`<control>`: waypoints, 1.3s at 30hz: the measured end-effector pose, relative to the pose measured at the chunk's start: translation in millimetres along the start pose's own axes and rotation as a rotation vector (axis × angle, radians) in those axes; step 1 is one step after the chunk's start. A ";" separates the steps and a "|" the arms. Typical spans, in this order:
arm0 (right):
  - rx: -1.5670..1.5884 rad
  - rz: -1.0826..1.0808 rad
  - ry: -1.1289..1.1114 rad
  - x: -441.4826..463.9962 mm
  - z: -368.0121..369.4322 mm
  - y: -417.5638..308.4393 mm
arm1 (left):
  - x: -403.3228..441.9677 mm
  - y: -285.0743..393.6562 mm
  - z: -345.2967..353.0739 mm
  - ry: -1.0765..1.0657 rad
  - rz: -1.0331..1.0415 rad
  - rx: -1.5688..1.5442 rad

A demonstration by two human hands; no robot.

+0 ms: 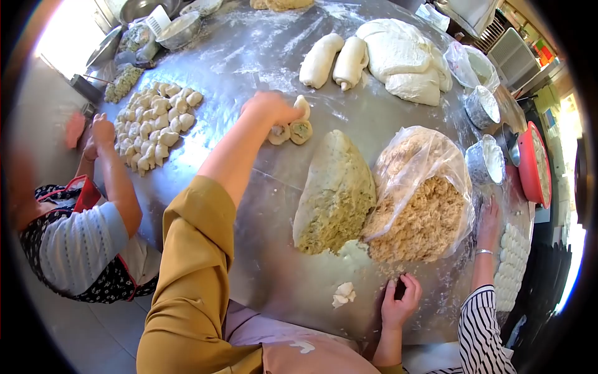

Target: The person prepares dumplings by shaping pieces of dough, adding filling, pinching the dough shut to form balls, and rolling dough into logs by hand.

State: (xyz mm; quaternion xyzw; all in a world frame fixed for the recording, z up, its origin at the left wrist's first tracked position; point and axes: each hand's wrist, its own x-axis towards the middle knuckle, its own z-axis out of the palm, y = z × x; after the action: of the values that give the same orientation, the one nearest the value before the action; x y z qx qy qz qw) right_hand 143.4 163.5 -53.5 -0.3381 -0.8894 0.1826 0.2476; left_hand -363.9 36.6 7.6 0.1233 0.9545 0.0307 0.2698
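Note:
My left hand (268, 109) reaches across the metal table, smeared by motion. Beside its fingers are small dough pieces (301, 131), two of them round with greenish filling showing on top. Whether it holds one is hidden. Near the table's front edge rests my right hand (402, 302), fingers loosely curled and thumb apart, with nothing visible in it. A scrap of white dough (344, 294) lies to its left. Beyond are a greenish, crumbly mound (336, 193) and a light-brown crumbly mass (420, 212), the latter partly covered by clear plastic.
Many small dough pieces (152, 124) lie at left, near a co-worker's hands (103, 131). Two dough rolls (321, 60) and a large dough slab (405, 59) sit at the back. At right are metal containers (486, 160), a red basin (536, 165) and another person's hand (489, 224).

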 end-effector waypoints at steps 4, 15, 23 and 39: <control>0.013 -0.025 0.008 -0.9 -1.4 2.1 | -33.2 -18.1 -1.0 0.060 -0.053 0.119; -0.016 -0.014 0.011 -1.6 -2.8 2.3 | -17.9 21.7 27.0 0.425 0.516 0.073; -0.015 0.009 -0.005 2.8 -2.7 -1.2 | -4.2 15.4 19.4 0.200 0.204 -0.039; 0.044 -0.069 0.069 -1.6 -4.5 0.2 | -123.3 -49.6 70.6 -0.118 0.365 0.009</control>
State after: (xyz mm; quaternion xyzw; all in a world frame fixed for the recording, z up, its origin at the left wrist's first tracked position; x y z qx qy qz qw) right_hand 147.0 163.2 -50.4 -0.3076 -0.8872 0.1819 0.2918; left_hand -236.3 -43.1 3.7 0.2974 0.8989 0.0674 0.3147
